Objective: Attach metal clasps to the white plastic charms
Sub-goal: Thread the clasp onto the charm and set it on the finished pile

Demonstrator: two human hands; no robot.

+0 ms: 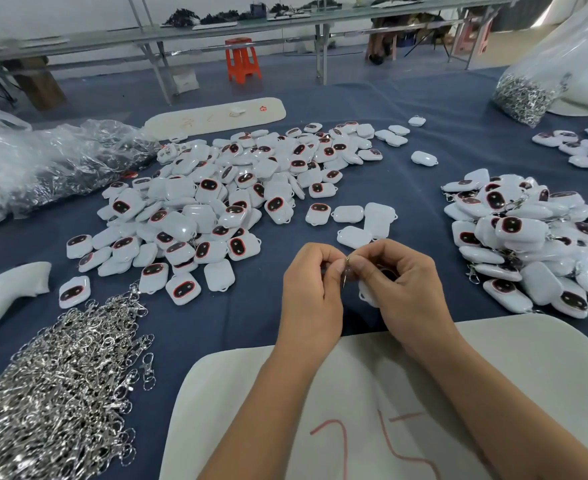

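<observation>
Across the blue cloth (424, 109) covering the table, spreading widest of all: a heap of white charms (223, 202) with dark, red-rimmed faces, lying loose at centre left. Piling up at the near left corner, a tangle of silver clasps (53, 386), some spilling toward the charms. Sitting at the right edge, a second, smaller pile (528, 244) of charms, several showing clasps hanging off them. Lying at the near edge under both forearms, a white board (545, 375) bearing red marks. Slumping at far left, a clear bag (63, 161); standing at far right, another bag (524, 95) holding more metal parts. Meeting just above the board, both hands: left hand (311, 289) curling, thumb and forefinger pinching a small clasp (347, 268); right hand (396, 282) curling too, fingertips pinching the same clasp from the other side, while cupping a white charm (367, 294) mostly hidden beneath the palm.
</observation>
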